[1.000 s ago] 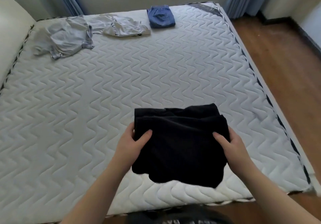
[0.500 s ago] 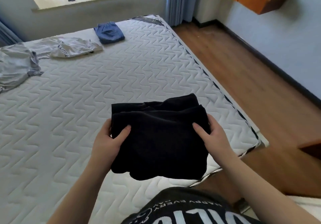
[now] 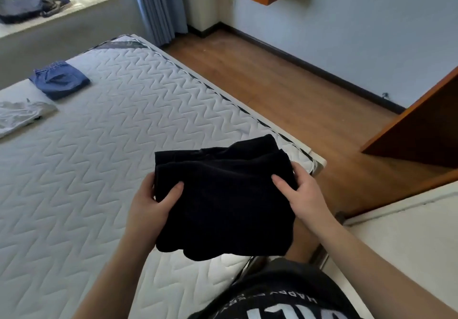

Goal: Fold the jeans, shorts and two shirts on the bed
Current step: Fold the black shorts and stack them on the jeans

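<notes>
A folded black garment (image 3: 225, 202) hangs in the air above the bed's near right corner. My left hand (image 3: 151, 204) grips its left edge, thumb on top. My right hand (image 3: 304, 194) grips its right edge the same way. On the quilted white mattress (image 3: 111, 145), a folded blue denim piece (image 3: 59, 79) lies at the far end. A light grey shirt (image 3: 19, 116) lies unfolded at the left edge of view, partly cut off.
Wooden floor (image 3: 285, 90) runs along the bed's right side. A brown wooden panel (image 3: 418, 130) stands at the right, with a pale surface (image 3: 409, 244) below it. Blue curtains (image 3: 161, 6) and a window sill with dark bags (image 3: 27, 6) are at the back.
The view has swung right, so the bed's left part and one grey shirt have left the frame. Both hands keep the same grip on the black garment, now over the bed's right corner.
</notes>
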Motion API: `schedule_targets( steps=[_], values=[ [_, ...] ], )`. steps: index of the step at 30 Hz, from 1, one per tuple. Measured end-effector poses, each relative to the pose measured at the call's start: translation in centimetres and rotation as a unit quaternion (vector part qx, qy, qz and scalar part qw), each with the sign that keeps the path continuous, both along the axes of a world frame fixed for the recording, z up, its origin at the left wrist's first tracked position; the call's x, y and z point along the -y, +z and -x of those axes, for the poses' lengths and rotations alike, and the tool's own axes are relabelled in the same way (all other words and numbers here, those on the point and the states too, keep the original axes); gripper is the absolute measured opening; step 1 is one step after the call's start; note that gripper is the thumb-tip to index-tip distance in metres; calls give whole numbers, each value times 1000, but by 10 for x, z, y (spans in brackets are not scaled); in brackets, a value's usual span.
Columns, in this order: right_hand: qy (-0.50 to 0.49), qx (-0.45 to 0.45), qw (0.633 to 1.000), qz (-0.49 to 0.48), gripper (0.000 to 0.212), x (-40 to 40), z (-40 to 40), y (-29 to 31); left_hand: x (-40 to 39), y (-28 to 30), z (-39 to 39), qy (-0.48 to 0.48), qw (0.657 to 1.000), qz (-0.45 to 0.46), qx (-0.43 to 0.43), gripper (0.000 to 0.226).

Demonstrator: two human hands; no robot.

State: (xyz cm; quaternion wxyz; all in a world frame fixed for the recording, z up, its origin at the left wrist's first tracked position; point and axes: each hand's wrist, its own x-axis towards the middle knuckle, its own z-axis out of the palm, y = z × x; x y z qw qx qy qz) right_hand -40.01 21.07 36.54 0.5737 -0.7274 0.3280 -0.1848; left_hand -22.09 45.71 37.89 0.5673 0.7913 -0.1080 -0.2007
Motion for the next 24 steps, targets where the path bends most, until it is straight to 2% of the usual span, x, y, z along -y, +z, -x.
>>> schedule_targets(
  steps=[3,8,11,14,18,24],
  values=[
    [-25,5,1000,-6,34,34,6,-3,39,2,-6,-37,999,-12,3,40],
    [-29,-2,999,-30,27,107,3,-14,116,1,-16,-110,993,-48,9,31],
    [-25,-5,999,-36,30,162,2,-25,168,-3,-16,-103,993,-56,2,37],
    [-24,-4,998,-50,39,219,4,-34,224,-6,-10,-95,994,-48,-21,32],
    [-19,-11,998,-63,33,284,11,-35,289,-1,2,-118,990,-31,-68,38],
    [-18,2,997,-76,29,344,18,-30,351,3,10,-98,994,-44,-35,33]
  ],
)
